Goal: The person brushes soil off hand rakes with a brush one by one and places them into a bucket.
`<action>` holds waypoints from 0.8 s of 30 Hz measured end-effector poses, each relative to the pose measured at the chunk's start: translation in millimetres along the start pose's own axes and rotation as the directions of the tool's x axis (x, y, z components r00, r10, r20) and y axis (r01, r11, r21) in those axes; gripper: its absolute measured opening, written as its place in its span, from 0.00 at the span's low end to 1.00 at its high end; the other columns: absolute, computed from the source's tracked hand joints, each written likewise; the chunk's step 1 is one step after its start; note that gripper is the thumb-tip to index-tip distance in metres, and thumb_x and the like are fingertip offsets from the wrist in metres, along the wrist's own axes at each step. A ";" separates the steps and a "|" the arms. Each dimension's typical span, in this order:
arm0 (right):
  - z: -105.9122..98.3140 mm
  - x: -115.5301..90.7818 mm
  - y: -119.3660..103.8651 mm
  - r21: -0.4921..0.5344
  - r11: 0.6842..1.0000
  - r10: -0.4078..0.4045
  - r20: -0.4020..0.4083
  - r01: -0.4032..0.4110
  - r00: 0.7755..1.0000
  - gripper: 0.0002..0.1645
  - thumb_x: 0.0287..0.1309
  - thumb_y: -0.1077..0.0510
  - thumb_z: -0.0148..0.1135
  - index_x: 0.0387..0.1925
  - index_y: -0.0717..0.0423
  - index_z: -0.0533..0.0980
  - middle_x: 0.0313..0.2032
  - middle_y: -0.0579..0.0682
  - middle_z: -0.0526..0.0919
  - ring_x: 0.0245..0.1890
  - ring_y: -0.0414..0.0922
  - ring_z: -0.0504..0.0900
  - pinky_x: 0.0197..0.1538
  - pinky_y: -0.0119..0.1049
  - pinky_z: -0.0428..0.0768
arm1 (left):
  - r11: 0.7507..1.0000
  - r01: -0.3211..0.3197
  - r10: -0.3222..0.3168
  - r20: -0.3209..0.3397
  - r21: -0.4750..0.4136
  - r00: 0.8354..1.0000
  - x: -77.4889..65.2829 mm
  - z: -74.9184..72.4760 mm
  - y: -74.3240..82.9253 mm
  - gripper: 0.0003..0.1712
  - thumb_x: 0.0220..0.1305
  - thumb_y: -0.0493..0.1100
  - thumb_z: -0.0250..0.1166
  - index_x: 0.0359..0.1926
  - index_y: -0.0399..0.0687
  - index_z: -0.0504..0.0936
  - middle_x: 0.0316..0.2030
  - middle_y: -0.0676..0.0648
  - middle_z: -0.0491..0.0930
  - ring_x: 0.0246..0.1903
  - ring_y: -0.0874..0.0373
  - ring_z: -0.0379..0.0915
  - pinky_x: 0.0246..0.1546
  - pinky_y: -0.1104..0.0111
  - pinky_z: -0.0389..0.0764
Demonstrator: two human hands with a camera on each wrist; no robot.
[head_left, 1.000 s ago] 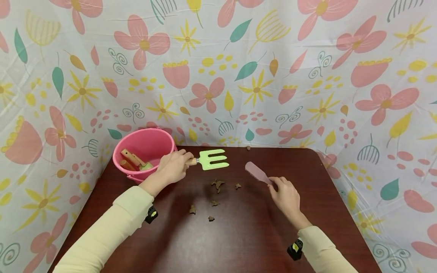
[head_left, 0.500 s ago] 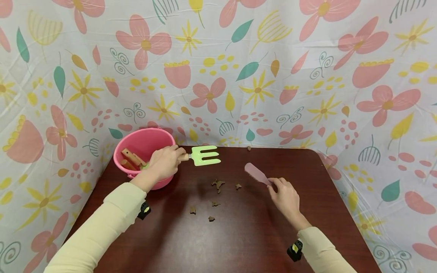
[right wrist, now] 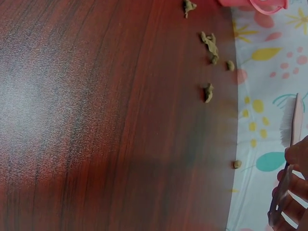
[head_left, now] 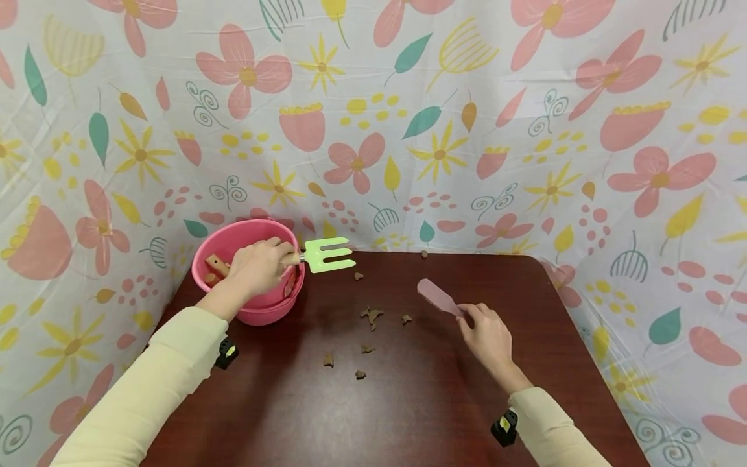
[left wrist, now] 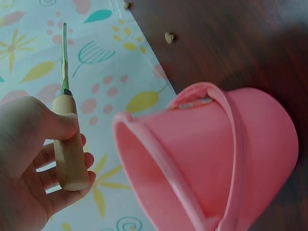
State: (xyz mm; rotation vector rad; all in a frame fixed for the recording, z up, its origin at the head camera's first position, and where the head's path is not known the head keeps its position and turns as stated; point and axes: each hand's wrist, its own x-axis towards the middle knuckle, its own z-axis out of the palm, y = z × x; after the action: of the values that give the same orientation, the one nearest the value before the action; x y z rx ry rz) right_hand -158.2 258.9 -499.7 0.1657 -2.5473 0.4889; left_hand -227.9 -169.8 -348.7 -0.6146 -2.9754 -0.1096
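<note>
My left hand grips the wooden handle of a green three-pronged garden fork. Hand and handle are over the right side of a pink bucket, with the tines pointing right past its rim. Wooden-handled tools lie inside the bucket, partly hidden by the hand. On the right, my right hand holds a pale pink brush above the table. The right wrist view shows its bristles. Several brown clods lie scattered between the hands.
A dark reddish-brown wooden table bears everything. Flower-patterned cloth hangs behind and at both sides. One small clod lies by the table's back edge, and another just below the fork.
My left hand has moved left with the garden fork, from beside the bucket to over it, uncovering a clod near the tines. The right hand and brush stay almost still.
</note>
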 end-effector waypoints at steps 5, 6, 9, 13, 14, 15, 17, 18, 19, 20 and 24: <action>-2.5 0.0 -0.6 0.005 1.000 0.002 0.019 -0.002 1.000 0.14 0.48 0.58 0.67 0.40 0.52 0.81 0.33 0.53 0.81 0.28 0.51 0.78 0.24 0.47 0.74 | 1.000 0.027 -0.027 0.018 -0.007 0.999 -1.3 -5.1 -12.8 0.20 0.53 0.41 0.65 0.49 0.52 0.77 0.41 0.48 0.75 0.36 0.51 0.73 0.25 0.55 0.76; -2.9 0.0 -0.6 0.004 1.000 0.003 0.022 -0.003 1.000 0.14 0.48 0.58 0.67 0.40 0.52 0.81 0.33 0.53 0.81 0.28 0.51 0.78 0.24 0.47 0.74 | 0.999 0.032 -0.032 0.022 -0.009 0.999 -1.7 -5.8 -15.5 0.21 0.52 0.42 0.66 0.49 0.52 0.77 0.41 0.48 0.75 0.36 0.51 0.73 0.25 0.55 0.76; -4.3 -0.7 -0.3 -0.003 1.000 0.013 0.027 -0.013 1.000 0.14 0.47 0.58 0.67 0.40 0.52 0.81 0.33 0.52 0.81 0.28 0.51 0.78 0.25 0.48 0.75 | 0.999 0.048 -0.048 0.032 -0.012 0.998 -3.5 -7.5 -22.7 0.22 0.50 0.40 0.67 0.49 0.51 0.77 0.42 0.48 0.75 0.36 0.51 0.72 0.24 0.55 0.74; -2.6 -1.8 -0.4 -0.001 1.000 0.017 0.030 -0.017 0.999 0.14 0.47 0.58 0.67 0.40 0.52 0.81 0.34 0.52 0.81 0.29 0.51 0.78 0.25 0.48 0.75 | 0.998 0.062 -0.062 0.029 -0.004 0.998 -7.6 -8.9 -31.0 0.20 0.51 0.38 0.65 0.48 0.50 0.77 0.39 0.47 0.74 0.33 0.51 0.72 0.22 0.58 0.73; -2.1 -2.0 -0.4 -0.001 1.000 0.017 0.032 -0.017 0.999 0.14 0.47 0.58 0.67 0.40 0.52 0.81 0.34 0.53 0.81 0.29 0.51 0.78 0.25 0.48 0.75 | 0.998 0.065 -0.065 0.027 -0.003 0.998 -8.6 -9.3 -32.8 0.19 0.52 0.37 0.64 0.48 0.49 0.77 0.38 0.47 0.74 0.32 0.51 0.71 0.23 0.59 0.73; -1.5 -2.2 -0.4 0.000 1.000 0.016 0.035 -0.016 0.999 0.14 0.48 0.58 0.67 0.40 0.52 0.81 0.34 0.53 0.81 0.28 0.51 0.78 0.25 0.48 0.75 | 0.998 0.069 -0.069 0.025 -0.003 0.997 -9.5 -9.5 -35.0 0.19 0.52 0.37 0.64 0.48 0.49 0.77 0.37 0.47 0.74 0.31 0.52 0.71 0.23 0.59 0.73; -0.4 -2.8 -0.4 -0.002 1.000 0.013 0.040 -0.013 0.999 0.14 0.48 0.58 0.67 0.40 0.51 0.81 0.34 0.53 0.81 0.28 0.50 0.78 0.24 0.47 0.75 | 0.997 0.076 -0.076 0.030 0.001 0.997 -11.6 -11.3 -38.6 0.19 0.51 0.37 0.64 0.48 0.47 0.77 0.36 0.46 0.74 0.30 0.51 0.70 0.25 0.59 0.73; 0.0 -3.0 -0.4 -0.002 1.000 0.012 0.040 -0.012 0.999 0.14 0.48 0.58 0.67 0.40 0.51 0.81 0.34 0.53 0.81 0.28 0.50 0.78 0.24 0.47 0.74 | 0.996 0.083 -0.084 0.038 0.006 0.996 -12.6 -12.1 -40.7 0.20 0.51 0.38 0.65 0.48 0.47 0.76 0.36 0.45 0.74 0.31 0.51 0.70 0.26 0.58 0.74; 0.2 -3.2 -0.3 -0.005 1.000 0.013 0.039 -0.013 0.999 0.14 0.48 0.58 0.67 0.40 0.51 0.81 0.33 0.53 0.81 0.27 0.50 0.78 0.24 0.46 0.74 | 0.996 0.093 -0.093 0.047 0.011 0.995 -13.9 -13.3 -42.7 0.22 0.49 0.38 0.66 0.49 0.47 0.76 0.37 0.45 0.74 0.32 0.51 0.70 0.28 0.57 0.75; 0.8 -3.3 -0.2 -0.005 1.000 0.012 0.038 -0.012 0.999 0.14 0.48 0.58 0.67 0.40 0.51 0.81 0.33 0.53 0.81 0.27 0.50 0.77 0.24 0.46 0.74 | 0.994 0.104 -0.105 0.055 0.013 0.993 -15.3 -14.7 -44.6 0.24 0.48 0.38 0.68 0.50 0.47 0.76 0.39 0.44 0.74 0.34 0.51 0.71 0.29 0.56 0.76; 1.7 -4.1 -0.1 -0.003 1.000 0.012 0.035 -0.012 0.999 0.14 0.47 0.58 0.67 0.40 0.52 0.81 0.33 0.53 0.81 0.27 0.50 0.77 0.24 0.47 0.74 | 0.990 0.138 -0.141 0.093 0.037 0.986 -20.1 -19.2 -52.4 0.27 0.48 0.43 0.70 0.52 0.47 0.75 0.44 0.43 0.74 0.38 0.49 0.71 0.30 0.52 0.77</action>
State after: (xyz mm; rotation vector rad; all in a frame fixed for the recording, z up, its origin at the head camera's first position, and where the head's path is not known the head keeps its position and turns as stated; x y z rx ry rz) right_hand -155.5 258.3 -503.2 0.1589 -2.5845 0.4914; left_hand -228.8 -227.5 -334.5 -0.4184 -3.1049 -0.0468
